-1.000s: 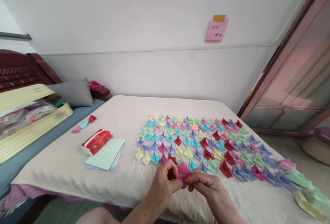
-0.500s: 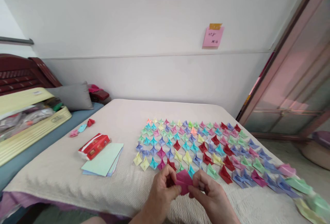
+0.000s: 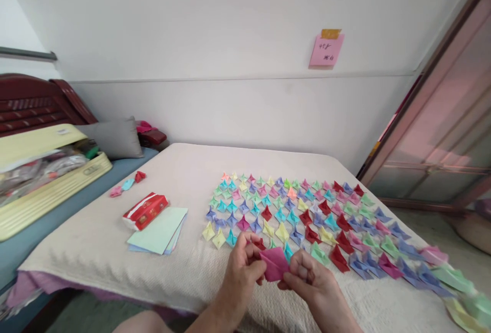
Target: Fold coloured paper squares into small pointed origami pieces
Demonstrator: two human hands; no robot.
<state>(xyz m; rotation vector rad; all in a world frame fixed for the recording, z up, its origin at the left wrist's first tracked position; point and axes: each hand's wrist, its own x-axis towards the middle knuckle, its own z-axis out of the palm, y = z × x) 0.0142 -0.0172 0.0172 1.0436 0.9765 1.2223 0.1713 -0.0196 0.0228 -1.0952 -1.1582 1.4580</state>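
Observation:
A small magenta piece of folded paper (image 3: 275, 264) is held between both hands, just above the near edge of the bed. My left hand (image 3: 245, 266) pinches its left corner between thumb and fingers. On the opposite corner, my right hand (image 3: 307, 276) has a similar pinch. The paper looks roughly square with a faint crease across it. Right behind the hands lie rows of small folded paper boats (image 3: 282, 231) in many colours; a turquoise one (image 3: 288, 252) is closest to the held paper and partly hidden.
To the left lie a stack of coloured paper sheets (image 3: 158, 231), a red tissue pack (image 3: 146, 211) and three small folded pieces (image 3: 128, 184). Farther left stands an open yellow storage box (image 3: 57, 195) by a grey pillow (image 3: 119, 138). A pink note (image 3: 326, 50) is taped on the wall.
The magenta paper now shows a flatter, wider face, and my fingers have shifted slightly outward along its corners. The whole view has turned a little to the left.

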